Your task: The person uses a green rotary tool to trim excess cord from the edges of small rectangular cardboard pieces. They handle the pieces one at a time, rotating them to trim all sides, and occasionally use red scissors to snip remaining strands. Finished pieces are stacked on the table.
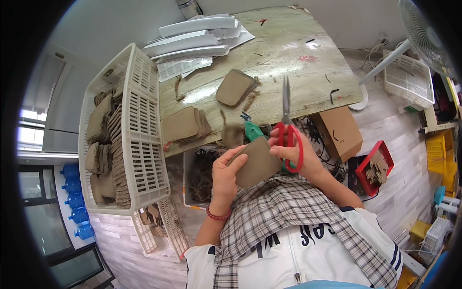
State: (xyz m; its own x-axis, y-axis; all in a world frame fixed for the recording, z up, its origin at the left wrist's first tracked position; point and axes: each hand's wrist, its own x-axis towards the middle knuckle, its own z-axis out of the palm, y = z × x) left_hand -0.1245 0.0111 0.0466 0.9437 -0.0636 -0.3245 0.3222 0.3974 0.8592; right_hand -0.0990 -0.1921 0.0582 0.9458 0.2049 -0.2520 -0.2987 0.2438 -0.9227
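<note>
My left hand [225, 176] is closed on a flat tan pad [260, 166] with rounded corners, thumb on top. In my right hand [308, 161] is a pair of red-handled scissors [286, 102], blades together and pointing away from me. The right fingertips meet the pad's upper right edge; whether they pinch it I cannot tell. Just beyond the pad is a green object [253, 131] of unclear kind, beside a blurred round brownish thing [233, 135]. Stacked tan pads [182, 126] lie at the table's near left, and another pad stack [235, 87] sits farther in.
A white plastic crate [149, 120] full of pads stands left of the worn table [284, 48]. Papers [192, 41] lie at the back. To the right are a cardboard box [339, 132], a red tray [389, 154] with small tan pieces, and a fan [426, 31].
</note>
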